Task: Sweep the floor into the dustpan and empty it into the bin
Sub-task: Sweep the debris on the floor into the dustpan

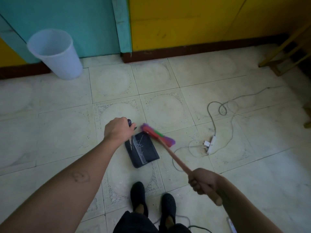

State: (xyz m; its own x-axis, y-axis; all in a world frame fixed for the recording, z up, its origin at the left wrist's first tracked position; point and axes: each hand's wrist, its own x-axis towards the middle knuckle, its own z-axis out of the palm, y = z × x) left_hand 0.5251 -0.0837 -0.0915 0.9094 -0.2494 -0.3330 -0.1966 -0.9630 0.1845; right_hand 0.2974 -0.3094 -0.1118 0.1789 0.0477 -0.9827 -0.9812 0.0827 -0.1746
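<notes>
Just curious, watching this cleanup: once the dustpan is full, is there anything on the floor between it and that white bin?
Nothing visible. The dustpan, held by the left hand, has only bare tiles between it and the white bin. The power strip lies to its right.

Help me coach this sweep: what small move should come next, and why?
Probably a short broom stroke into the pan. The right hand holds the broom with its bristles at the open edge of the dustpan, which the left hand steadies by its handle on the floor. The bin stands apart by the wall, so emptying likely comes later.
</notes>
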